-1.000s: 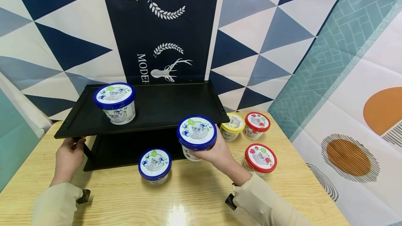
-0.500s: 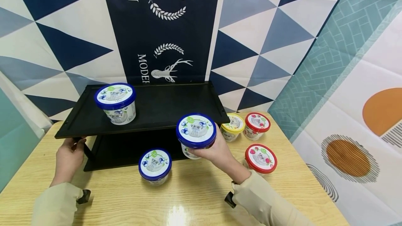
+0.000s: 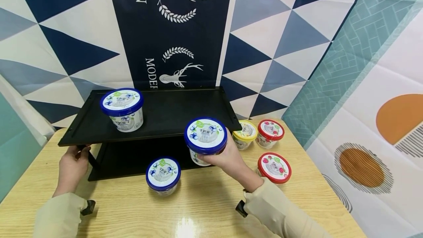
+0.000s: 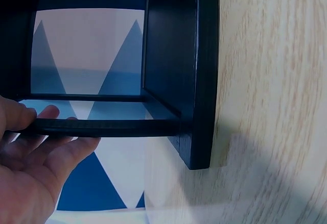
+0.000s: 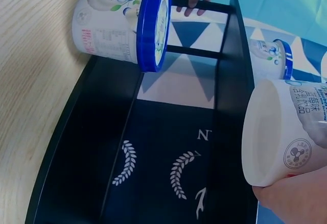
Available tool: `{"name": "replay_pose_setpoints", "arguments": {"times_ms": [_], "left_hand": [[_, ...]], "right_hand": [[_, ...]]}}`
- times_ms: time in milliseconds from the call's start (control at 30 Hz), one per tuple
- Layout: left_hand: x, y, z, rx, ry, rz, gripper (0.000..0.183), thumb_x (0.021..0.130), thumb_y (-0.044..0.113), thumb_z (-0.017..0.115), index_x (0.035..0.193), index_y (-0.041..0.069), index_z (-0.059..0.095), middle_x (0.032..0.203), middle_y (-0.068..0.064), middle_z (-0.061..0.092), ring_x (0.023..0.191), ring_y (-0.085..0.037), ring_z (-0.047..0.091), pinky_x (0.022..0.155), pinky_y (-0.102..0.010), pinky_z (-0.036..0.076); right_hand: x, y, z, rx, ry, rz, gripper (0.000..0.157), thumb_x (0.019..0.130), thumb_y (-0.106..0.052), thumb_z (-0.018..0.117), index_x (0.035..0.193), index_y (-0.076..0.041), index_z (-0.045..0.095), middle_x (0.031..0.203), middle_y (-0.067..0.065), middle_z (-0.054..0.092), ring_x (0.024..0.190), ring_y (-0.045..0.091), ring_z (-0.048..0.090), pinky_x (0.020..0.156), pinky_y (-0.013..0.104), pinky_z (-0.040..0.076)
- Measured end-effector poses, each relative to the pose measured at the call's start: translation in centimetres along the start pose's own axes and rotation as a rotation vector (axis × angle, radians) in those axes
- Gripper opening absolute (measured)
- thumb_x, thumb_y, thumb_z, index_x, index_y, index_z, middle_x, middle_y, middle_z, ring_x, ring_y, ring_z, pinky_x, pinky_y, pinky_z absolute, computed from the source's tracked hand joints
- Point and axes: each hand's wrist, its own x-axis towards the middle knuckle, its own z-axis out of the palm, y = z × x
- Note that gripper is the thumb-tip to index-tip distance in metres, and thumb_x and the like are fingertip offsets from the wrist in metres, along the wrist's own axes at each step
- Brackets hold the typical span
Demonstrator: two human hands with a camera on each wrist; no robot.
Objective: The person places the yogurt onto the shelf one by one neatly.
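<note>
White round tub with a blue plastic lid [image 3: 205, 135], axis upright, gripped in my right hand [image 3: 228, 158] at the right front edge of the black two-tier shelf's [image 3: 178, 111] upper board; my left hand [image 3: 72, 166], farther off, grasps the shelf's left front post [image 4: 102, 128].

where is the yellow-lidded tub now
In the head view, the yellow-lidded tub stands on the table by the right end of the black shelf, left of the rear red-lidded tub.
</note>
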Motion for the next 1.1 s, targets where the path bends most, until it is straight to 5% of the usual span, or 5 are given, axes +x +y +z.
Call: {"name": "replay_pose_setpoints", "arguments": {"times_ms": [1100], "left_hand": [[0.1,0.0,0.1,0.005,0.006,-0.001,0.036,0.099,0.016,0.032,0.120,-0.008,0.050,0.125,-0.032,0.051,0.116,-0.045,0.048,0.094,-0.057,0.043]], "right_hand": [[1.1,-1.0,0.2,0.021,-0.010,-0.006,0.089,0.072,-0.003,0.077,0.142,-0.016,0.022,0.140,0.007,0.040,0.128,0.028,0.041,0.108,0.050,0.038]]}}
